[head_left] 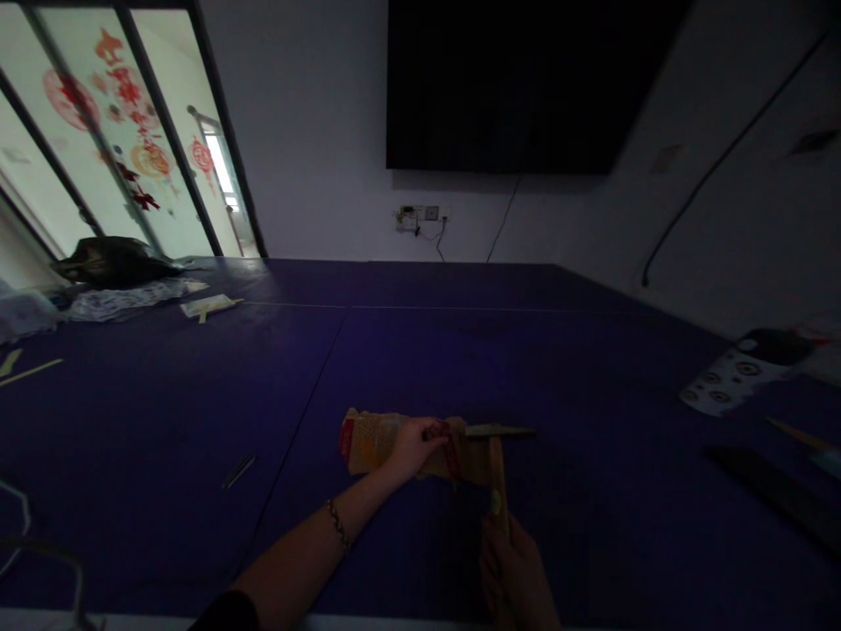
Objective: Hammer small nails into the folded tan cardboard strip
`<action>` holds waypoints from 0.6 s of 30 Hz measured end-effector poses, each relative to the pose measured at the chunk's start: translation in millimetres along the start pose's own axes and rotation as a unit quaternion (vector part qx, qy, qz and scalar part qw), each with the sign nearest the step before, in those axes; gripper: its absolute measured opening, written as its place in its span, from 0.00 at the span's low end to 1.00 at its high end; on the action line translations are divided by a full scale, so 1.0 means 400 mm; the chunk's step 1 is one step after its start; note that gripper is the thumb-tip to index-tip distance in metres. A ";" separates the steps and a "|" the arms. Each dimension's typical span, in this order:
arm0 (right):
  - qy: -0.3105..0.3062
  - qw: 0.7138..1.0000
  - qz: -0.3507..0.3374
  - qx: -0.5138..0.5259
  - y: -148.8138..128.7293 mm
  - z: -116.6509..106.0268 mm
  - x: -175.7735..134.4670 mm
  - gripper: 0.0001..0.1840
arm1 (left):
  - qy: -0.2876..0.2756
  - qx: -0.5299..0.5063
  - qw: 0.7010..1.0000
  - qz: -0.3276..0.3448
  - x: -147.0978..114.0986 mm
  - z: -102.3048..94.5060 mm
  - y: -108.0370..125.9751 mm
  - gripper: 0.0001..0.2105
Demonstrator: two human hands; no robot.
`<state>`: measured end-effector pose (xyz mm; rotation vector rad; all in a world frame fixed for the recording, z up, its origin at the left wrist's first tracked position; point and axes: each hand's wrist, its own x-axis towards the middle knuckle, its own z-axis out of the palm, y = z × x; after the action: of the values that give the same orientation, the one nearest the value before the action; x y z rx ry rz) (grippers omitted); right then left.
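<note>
A hammer (498, 464) with a pale wooden handle is gripped in my right hand (516, 565). Its narrow head points left and right over the right end of a flattened brown cardboard piece (374, 441) with red and yellow print. My left hand (417, 445) rests on the middle of that cardboard, fingers pinched together beside a dark red strip (452, 456). Whatever sits between those fingertips is too small and dark to make out. The hammer head is just right of my left fingers, apart from them.
Thin metal tools (238, 471) lie left on the purple table (394, 350). A patterned cylinder (739, 372) and a dark flat bar (775, 491) are at right. At back left are a black bag (115, 261) and a white packet (208, 305). A cable (43, 552) curls front left.
</note>
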<state>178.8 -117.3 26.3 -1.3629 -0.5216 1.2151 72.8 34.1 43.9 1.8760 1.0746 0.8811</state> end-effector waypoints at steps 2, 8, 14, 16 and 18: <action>-0.015 1.000 0.010 -0.010 0.000 -0.003 -0.001 0.26 | -0.002 0.023 1.000 0.000 -0.004 0.001 -0.002 0.02; -0.017 1.000 0.012 0.002 -0.008 0.001 -0.009 0.26 | -0.010 0.069 0.998 -0.004 -0.009 0.001 0.002 0.03; -0.008 1.000 0.024 0.012 -0.012 0.003 -0.017 0.26 | 0.018 0.080 0.996 -0.033 -0.004 0.002 0.007 0.04; -0.006 1.000 0.025 0.010 -0.009 -0.001 -0.015 0.26 | 0.022 0.080 0.996 -0.039 -0.004 0.003 0.007 0.04; -0.013 1.000 0.021 0.003 -0.005 -0.004 -0.011 0.26 | 0.025 0.081 0.995 -0.042 -0.006 0.004 0.009 0.03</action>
<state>179.4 -121.5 29.4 -1.3598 -0.5090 1.2686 74.5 30.5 45.8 1.9334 1.2804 0.8163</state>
